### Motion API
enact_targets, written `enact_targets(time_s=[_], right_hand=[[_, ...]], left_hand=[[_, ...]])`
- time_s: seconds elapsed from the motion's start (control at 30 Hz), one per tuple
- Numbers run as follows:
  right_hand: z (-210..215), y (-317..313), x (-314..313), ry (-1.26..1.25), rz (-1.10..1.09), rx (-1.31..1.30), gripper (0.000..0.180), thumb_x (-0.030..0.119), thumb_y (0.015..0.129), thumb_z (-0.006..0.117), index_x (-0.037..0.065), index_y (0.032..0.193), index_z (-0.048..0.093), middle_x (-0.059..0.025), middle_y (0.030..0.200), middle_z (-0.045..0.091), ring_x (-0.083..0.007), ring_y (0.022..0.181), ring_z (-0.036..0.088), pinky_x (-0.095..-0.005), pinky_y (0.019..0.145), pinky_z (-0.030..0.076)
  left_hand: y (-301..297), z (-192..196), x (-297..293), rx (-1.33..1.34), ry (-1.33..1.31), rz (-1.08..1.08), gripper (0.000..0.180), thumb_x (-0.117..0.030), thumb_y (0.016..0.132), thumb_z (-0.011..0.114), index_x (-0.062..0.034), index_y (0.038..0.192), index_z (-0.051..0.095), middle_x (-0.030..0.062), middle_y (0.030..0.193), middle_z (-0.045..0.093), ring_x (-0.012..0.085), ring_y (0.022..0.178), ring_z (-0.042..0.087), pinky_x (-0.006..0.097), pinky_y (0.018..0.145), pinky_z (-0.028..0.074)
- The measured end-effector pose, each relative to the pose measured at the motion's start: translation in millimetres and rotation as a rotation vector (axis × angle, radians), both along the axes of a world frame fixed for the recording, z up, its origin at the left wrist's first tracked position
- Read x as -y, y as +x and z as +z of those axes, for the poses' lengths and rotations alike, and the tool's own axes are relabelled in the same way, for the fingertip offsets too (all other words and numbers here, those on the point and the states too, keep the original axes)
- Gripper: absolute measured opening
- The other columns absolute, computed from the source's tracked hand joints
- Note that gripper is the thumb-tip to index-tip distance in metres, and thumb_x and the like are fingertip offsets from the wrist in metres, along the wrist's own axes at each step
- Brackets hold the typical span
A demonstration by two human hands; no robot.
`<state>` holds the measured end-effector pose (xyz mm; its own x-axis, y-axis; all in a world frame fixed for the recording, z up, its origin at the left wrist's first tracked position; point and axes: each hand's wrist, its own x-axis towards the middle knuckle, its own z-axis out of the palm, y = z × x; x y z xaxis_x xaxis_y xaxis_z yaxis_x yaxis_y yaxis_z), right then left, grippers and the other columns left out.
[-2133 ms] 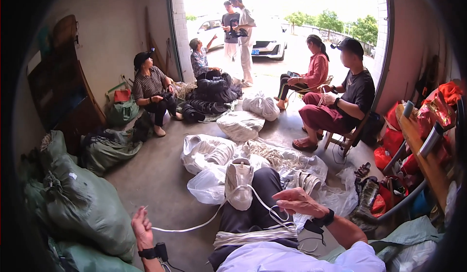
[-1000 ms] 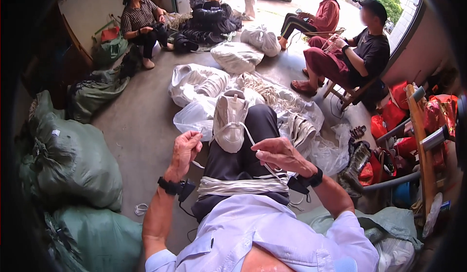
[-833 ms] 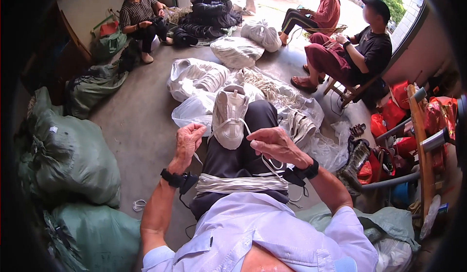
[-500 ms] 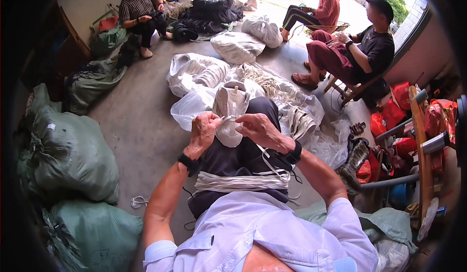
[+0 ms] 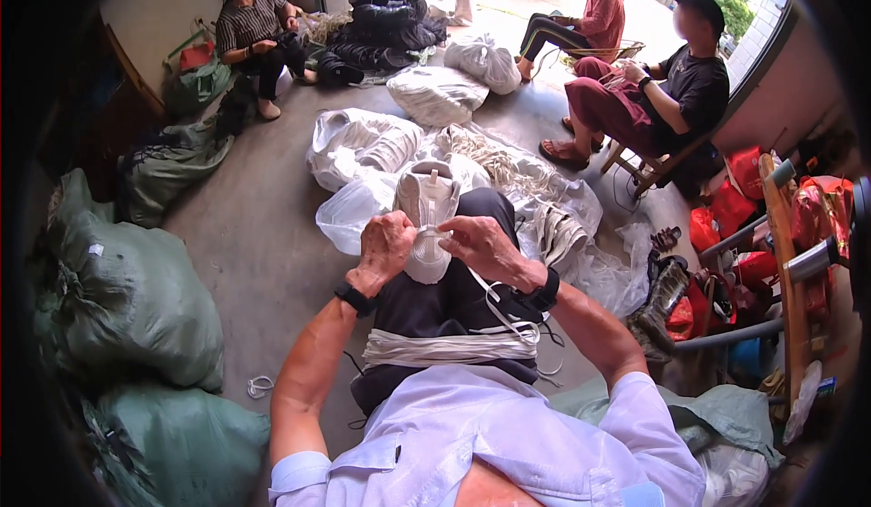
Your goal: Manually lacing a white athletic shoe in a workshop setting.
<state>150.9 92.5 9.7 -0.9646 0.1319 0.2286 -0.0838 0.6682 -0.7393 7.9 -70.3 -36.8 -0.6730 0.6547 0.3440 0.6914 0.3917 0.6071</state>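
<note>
A pale beige sneaker (image 5: 430, 200) rests on my knees, its toe pointing toward me. My left hand (image 5: 386, 242), fingers curled in a pinch, is at the left side of its lacing. On the other side my right hand (image 5: 478, 244) pinches a white shoelace (image 5: 491, 295), whose loose length hangs down beside my wrist. What the left fingertips hold is small and partly hidden, but it appears to be the lace near the lowest eyelets. Across my lap lies a bundle of white laces (image 5: 445, 348).
White plastic bags of shoe parts (image 5: 365, 149) and a heap of laces (image 5: 494, 158) spread on the floor ahead. Green sacks (image 5: 136, 298) stand at left. Red bags (image 5: 726, 217) and a wooden bench (image 5: 786, 280) are at right. Several people sit farther off, one on a stool (image 5: 649, 164).
Both hands stay at the shoe's lacing; the left hand has turned slightly, its fingers more curled. The view has shifted a little, and the shoe sits slightly lower in it.
</note>
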Motion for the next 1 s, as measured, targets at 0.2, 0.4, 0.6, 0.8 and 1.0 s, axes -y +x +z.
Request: enact_targets(time_s=[0.2, 0.4, 0.6, 0.8, 1.0], right_hand=[[-16.0, -22.6, 2.0, 0.299, -0.061, -0.135, 0.017, 0.015, 0.086, 0.065, 0.005, 0.099, 0.07, -0.015, 0.09, 0.065, -0.0344, 0.089, 0.066, -0.0441, 0.077, 0.052], [-42.5, -37.6, -5.1, 0.362, 0.022, -0.156, 0.017, 0.012, 0.084, 0.066, 0.013, 0.101, 0.068, -0.0087, 0.097, 0.06, -0.0305, 0.099, 0.058, -0.0421, 0.081, 0.051], [-42.1, -40.8, -7.0, 0.319, 0.055, -0.211, 0.014, 0.012, 0.083, 0.068, 0.017, 0.096, 0.073, -0.0058, 0.092, 0.063, -0.0282, 0.096, 0.059, -0.04, 0.083, 0.05], [-50.8, -51.0, -10.0, 0.255, 0.058, -0.2, 0.012, 0.012, 0.084, 0.067, 0.017, 0.092, 0.076, -0.005, 0.082, 0.062, -0.0257, 0.086, 0.06, -0.0398, 0.075, 0.049], [-52.2, -62.9, -4.9, 0.083, 0.059, -0.146, 0.014, 0.017, 0.084, 0.067, 0.014, 0.094, 0.077, -0.0091, 0.081, 0.064, -0.0295, 0.084, 0.063, -0.0435, 0.072, 0.048]], left_hand=[[12.1, 28.6, 0.3, -0.055, -0.255, -0.034, 0.009, -0.015, 0.083, 0.063, -0.0067, 0.084, 0.067, 0.0198, 0.089, 0.071, 0.0355, 0.08, 0.07, 0.046, 0.068, 0.055], [-10.2, 51.8, 1.5, -0.619, -0.011, -0.332, 0.021, -0.01, 0.078, 0.07, -0.0094, 0.098, 0.064, 0.0103, 0.125, 0.057, 0.0305, 0.103, 0.063, 0.042, 0.081, 0.053], [-34.7, 62.5, -10.2, -0.398, -0.437, -0.578, 0.026, -0.014, 0.075, 0.072, -0.0101, 0.1, 0.065, 0.0099, 0.102, 0.058, 0.0307, 0.09, 0.065, 0.043, 0.075, 0.053], [-42.2, 61.8, -10.1, -0.422, -0.383, -0.672, 0.019, -0.014, 0.07, 0.072, 0.0, 0.08, 0.064, 0.0142, 0.092, 0.059, 0.0306, 0.091, 0.066, 0.043, 0.076, 0.056], [-40.9, 55.1, -3.2, -0.452, -0.189, -0.644, 0.02, -0.016, 0.075, 0.075, -0.001, 0.08, 0.064, 0.0116, 0.092, 0.06, 0.0291, 0.084, 0.065, 0.041, 0.072, 0.055]])
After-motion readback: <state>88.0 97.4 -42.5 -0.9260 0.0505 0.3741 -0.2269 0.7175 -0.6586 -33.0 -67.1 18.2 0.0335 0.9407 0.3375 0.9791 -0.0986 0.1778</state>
